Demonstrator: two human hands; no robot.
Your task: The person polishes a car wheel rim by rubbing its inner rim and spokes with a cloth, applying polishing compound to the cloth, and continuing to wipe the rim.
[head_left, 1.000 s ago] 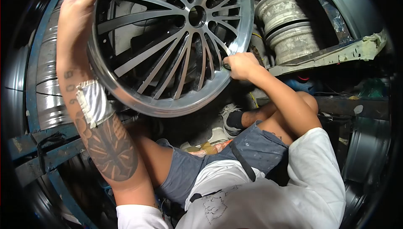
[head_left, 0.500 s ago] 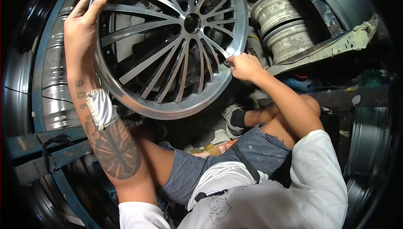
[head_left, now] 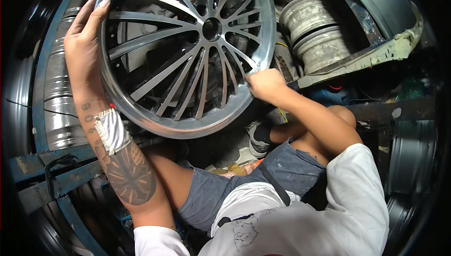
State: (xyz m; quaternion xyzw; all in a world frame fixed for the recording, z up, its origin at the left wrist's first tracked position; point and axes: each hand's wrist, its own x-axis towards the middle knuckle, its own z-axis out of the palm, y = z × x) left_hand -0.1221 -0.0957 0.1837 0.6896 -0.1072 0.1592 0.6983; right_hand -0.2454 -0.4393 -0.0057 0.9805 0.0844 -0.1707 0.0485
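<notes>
A large multi-spoke alloy wheel [head_left: 206, 127], machined silver with dark gaps between the spokes, is held tilted in front of me. My left hand [head_left: 86, 33] grips the wheel's outer edge at the upper left, thumb over the front lip and fingers behind. On the opposite side, my right hand [head_left: 267, 84] is closed against the inner lip at the lower right, by the spoke ends. Whatever its fingers hold, if anything, is hidden. Pale, cloudy patches mark the lip below this hand.
Worn, dusty wheels [head_left: 324, 45] are stacked behind at the right, beside a metal frame with a peeling cover [head_left: 371, 61]. Shiny rims [head_left: 61, 87] line the blue rack [head_left: 40, 91] at the left. My shoe [head_left: 257, 138] and crossed legs are below the wheel.
My right hand has moved slightly left and down along the lip, and its fingers have turned inward. The wheel and my left hand have shifted a little left and down in view.
</notes>
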